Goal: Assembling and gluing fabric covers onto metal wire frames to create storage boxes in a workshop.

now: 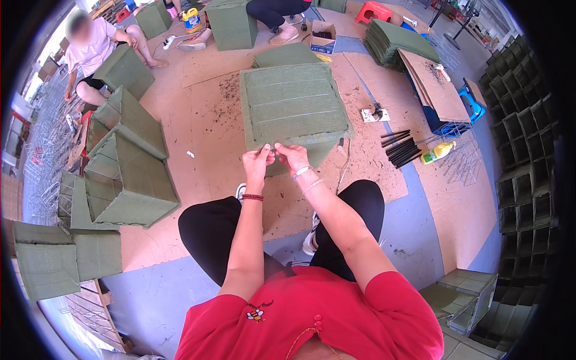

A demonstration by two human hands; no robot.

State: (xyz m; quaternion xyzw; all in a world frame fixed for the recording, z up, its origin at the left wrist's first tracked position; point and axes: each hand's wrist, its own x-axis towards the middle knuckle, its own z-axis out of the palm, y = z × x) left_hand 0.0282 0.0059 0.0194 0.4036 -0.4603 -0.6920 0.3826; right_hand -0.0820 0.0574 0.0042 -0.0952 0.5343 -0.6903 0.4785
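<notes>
While the bare left hand [259, 159] and bare right hand [292, 157] sit just beside each other at the near upper edge of a boxy green fabric-covered block [294, 99], each grip has thumb and fingertips pressed together; can't tell what, if anything, is pinched. Block stands straight ahead of the person, on flat brown cardboard sheets [198, 156]. To its right: white square pad [375, 114], loose bunch of slim black rods [403, 151], yellow plastic bottle [438, 153] near the rods. To its left: open-sided green fabric-covered frames [135, 180]. Upper left, seated co-worker in pale pink shirt [99, 42].
</notes>
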